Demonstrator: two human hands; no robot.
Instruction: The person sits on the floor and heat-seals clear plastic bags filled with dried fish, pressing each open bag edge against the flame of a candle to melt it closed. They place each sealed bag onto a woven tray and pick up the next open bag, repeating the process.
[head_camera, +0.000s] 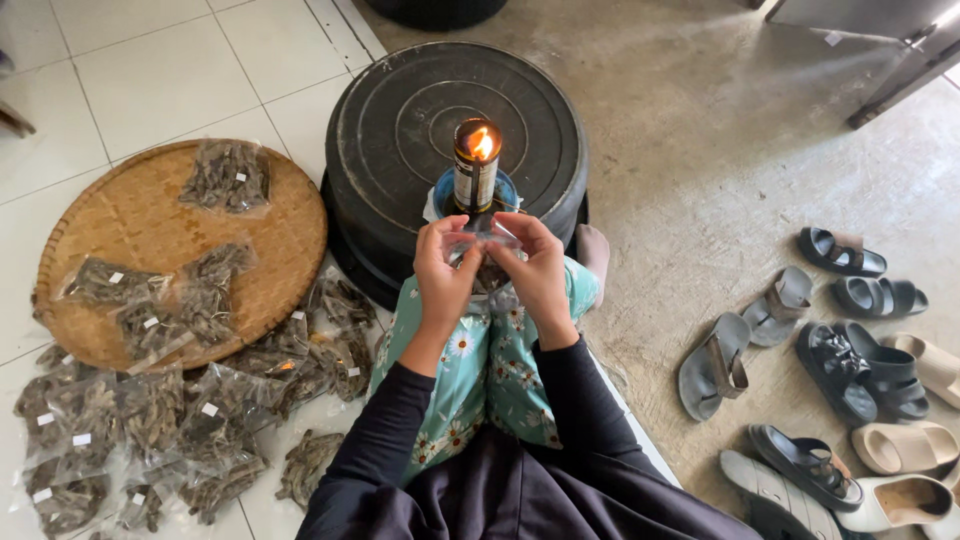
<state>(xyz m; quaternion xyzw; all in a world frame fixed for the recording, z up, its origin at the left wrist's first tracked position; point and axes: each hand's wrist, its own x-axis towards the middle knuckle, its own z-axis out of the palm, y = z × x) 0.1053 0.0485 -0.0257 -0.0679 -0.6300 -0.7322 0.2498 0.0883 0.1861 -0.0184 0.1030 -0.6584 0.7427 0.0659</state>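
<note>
I have both hands up at twelve o'clock from my lap, left hand (443, 268) and right hand (536, 272) each pinched on the small clear bag (484, 250), just below the flame (482, 143) of the bottle lamp (476, 168) on the black tub (456, 140). I judge I should keep the mouth taut and level, fingers clear. The bag's mouth edge runs nine to three; its filled end hangs toward six.

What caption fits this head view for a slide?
Both hands, left and right, hold a small clear bag near a can flame.
</note>
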